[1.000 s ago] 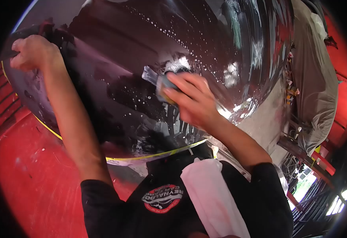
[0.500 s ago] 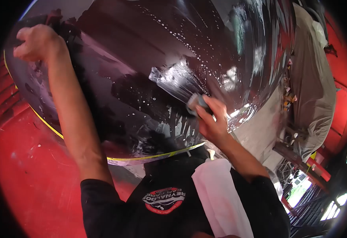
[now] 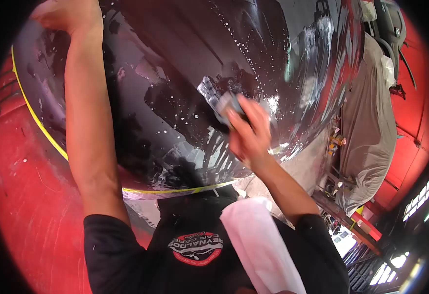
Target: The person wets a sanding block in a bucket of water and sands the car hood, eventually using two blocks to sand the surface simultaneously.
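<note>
Pinched in your right hand (image 3: pixel 251 134), the block (image 3: pixel 229 105) meets the patchily wet panel (image 3: pixel 175 44) inside its taped edge (image 3: pixel 175 191); left hand's (image 3: pixel 72 15) grip unclear.

Panel (image 3: pixel 182 54): dark maroon-black, white-speckled and streaked. Edge tape (image 3: pixel 47 134): yellow. Block (image 3: pixel 228 105): grey. Towel (image 3: pixel 261 240): white. Shirt (image 3: pixel 126 264): black, red-and-white emblem (image 3: pixel 195 249).

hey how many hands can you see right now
2: the left hand, partly cut off at the picture's top left, and the right hand, holding a grey block against the dark panel.
</note>
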Demonstrator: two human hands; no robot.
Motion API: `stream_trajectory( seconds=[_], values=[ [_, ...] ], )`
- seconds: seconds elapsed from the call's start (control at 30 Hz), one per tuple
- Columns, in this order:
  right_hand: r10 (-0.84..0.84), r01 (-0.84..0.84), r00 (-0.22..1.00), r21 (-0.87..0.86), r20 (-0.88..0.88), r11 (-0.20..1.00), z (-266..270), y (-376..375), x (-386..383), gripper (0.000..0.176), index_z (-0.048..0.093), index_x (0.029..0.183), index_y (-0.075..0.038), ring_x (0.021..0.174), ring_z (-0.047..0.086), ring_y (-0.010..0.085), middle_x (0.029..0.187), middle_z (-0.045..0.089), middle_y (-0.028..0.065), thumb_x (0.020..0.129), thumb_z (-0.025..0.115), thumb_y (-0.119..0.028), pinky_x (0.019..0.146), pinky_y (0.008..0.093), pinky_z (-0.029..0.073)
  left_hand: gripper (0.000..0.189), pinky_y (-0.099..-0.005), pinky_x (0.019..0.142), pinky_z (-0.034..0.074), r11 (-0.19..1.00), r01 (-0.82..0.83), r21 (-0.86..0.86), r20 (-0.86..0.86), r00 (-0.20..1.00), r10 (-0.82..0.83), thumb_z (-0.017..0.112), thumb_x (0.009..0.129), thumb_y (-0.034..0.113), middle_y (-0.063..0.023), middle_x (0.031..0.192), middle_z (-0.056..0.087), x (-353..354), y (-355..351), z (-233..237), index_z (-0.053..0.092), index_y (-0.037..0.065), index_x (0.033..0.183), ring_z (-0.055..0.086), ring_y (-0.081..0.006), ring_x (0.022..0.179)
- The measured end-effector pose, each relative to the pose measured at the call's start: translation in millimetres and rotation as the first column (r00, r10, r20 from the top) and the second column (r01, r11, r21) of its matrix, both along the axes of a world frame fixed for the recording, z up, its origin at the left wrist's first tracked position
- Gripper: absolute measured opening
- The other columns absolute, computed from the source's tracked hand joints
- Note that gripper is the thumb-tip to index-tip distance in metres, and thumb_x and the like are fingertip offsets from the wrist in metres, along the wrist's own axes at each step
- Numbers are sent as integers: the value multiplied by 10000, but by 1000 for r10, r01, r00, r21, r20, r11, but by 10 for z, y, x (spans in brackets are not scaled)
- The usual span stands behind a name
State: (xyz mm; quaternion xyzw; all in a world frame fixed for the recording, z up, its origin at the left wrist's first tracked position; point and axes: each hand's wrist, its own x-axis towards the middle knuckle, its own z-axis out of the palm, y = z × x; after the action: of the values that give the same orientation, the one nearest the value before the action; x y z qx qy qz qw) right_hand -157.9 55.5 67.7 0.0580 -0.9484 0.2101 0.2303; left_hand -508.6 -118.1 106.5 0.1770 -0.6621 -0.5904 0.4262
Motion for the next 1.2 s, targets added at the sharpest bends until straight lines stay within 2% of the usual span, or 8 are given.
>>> stream_trajectory(
  seconds=[0.2,0.27,0.43,0.57,0.63,0.87,1.03,1.2],
  values=[
    [-59,59,998,15,7,998,-165,64,529,498,703,1162,-57,1124,618,374,1305,613,228,693,693,111,942,446,502,612,-476,1114,359,997,62,34,210,975,-68,404,1035,375,-319,1357,519,269,77,299,457,-147,1350,504,-405,1288],
    [-60,60,998,24,-10,998,-177,67,536,474,695,1170,-40,1109,624,375,1306,613,236,724,720,118,952,430,495,614,-477,1098,373,990,-95,-108,107,988,107,406,1037,384,-326,1343,528,141,57,57,456,-142,1350,514,-402,1282],
    [65,-67,996,-34,-62,997,128,-229,-783,542,679,1212,-57,1112,598,394,1325,609,192,693,693,99,961,449,475,595,-475,1051,399,991,106,80,181,976,-120,432,1037,389,-336,1271,578,216,-9,146,457,-123,1339,550,-433,1237],
    [-7,8,1000,73,-13,997,89,-99,-288,383,708,1136,-33,1064,638,369,1261,644,217,769,751,67,940,415,507,587,-488,1041,405,999,50,-14,98,994,-49,440,1037,385,-348,1263,578,125,-23,24,467,-122,1330,548,-466,1220],
    [-40,38,997,-28,-71,999,-121,-34,62,452,738,1090,-30,1093,633,382,1288,645,207,667,690,119,943,435,516,601,-483,1065,390,994,106,-30,89,991,-103,436,1039,385,-352,1299,559,197,-31,86,446,-121,1364,532,-465,1247],
    [36,-38,999,-60,-30,997,263,-206,-873,383,740,1079,-70,1086,643,358,1234,677,177,731,746,91,926,408,529,614,-479,1090,374,997,-72,-17,65,995,73,430,1042,395,-353,1351,521,139,74,66,428,-113,1387,505,-458,1283],
    [47,-49,997,-31,-59,998,135,-122,-544,401,728,1098,-67,1093,646,350,1255,671,185,736,738,106,938,415,526,599,-490,1082,362,983,163,87,129,976,-174,421,1044,391,-343,1348,528,208,-16,131,434,-109,1374,495,-452,1291],
    [110,-117,988,-56,-112,992,251,-316,-1217,421,721,1140,-71,1062,628,345,1268,663,146,751,736,87,920,401,518,586,-485,1056,381,997,64,-32,88,994,-61,433,1045,387,-344,1289,566,121,-10,6,452,-112,1350,531,-460,1241]
  ],
)
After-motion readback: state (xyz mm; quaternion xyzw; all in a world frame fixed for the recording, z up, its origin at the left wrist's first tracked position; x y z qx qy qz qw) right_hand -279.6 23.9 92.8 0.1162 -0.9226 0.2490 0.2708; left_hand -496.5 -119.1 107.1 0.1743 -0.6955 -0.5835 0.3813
